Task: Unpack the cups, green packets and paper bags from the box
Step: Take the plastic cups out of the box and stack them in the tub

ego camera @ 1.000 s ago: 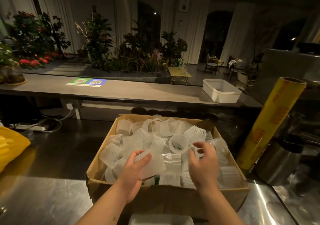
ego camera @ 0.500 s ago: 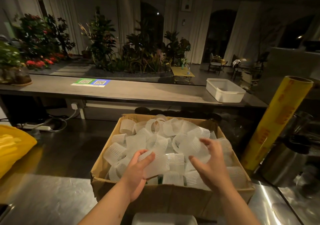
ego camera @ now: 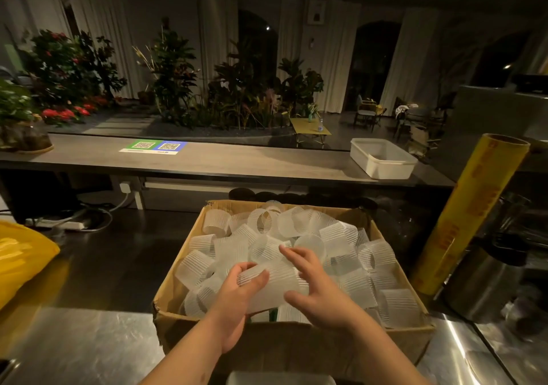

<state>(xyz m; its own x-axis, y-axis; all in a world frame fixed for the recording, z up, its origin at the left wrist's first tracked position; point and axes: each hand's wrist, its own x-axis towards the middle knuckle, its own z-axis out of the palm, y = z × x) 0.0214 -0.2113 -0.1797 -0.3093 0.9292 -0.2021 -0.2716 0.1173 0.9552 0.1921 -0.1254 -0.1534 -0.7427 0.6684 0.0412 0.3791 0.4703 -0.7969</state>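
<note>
Grip of left hand (ego camera: 237, 294) clamped on a ribbed cup (ego camera: 275, 284) over the front of the box (ego camera: 296, 344); grip of right hand (ego camera: 321, 295) apart, fingers (ego camera: 292, 252) spread against that cup. The box is full of loose cups (ego camera: 338, 233). A yellow roll (ego camera: 468, 215) stands right of it.

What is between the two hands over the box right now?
A ribbed translucent cup: the left hand grips one end, the right hand brackets the other, above the box. Head view.
</note>
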